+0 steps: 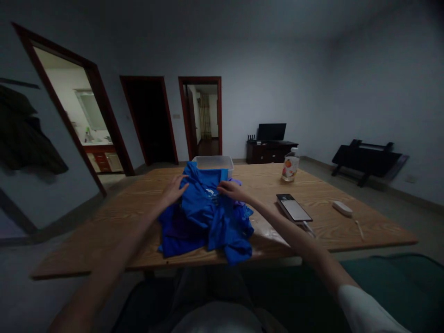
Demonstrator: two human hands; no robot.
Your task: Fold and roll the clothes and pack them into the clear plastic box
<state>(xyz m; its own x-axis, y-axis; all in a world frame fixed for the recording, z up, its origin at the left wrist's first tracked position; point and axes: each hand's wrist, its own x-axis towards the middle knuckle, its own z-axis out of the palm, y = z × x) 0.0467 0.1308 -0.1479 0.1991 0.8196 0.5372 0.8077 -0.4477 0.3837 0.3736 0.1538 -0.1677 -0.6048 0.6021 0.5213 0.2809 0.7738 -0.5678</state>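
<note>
A crumpled blue shirt [208, 217] with a small white print lies on the wooden table [121, 217] in front of me, its lower part hanging over the near edge. My left hand [173, 188] rests on the shirt's upper left part, fingers pinching the cloth. My right hand [231, 189] grips the fabric at the upper right, near the print. Some purple cloth [239, 202] shows beside the right hand. Just behind the shirt stands a pale plastic tub [213, 162].
A phone or tablet [294, 207] lies right of the shirt, with a white remote [342, 208] farther right and a bottle [290, 165] at the far side. Doorways, a TV stand and a folded black rack line the room's walls.
</note>
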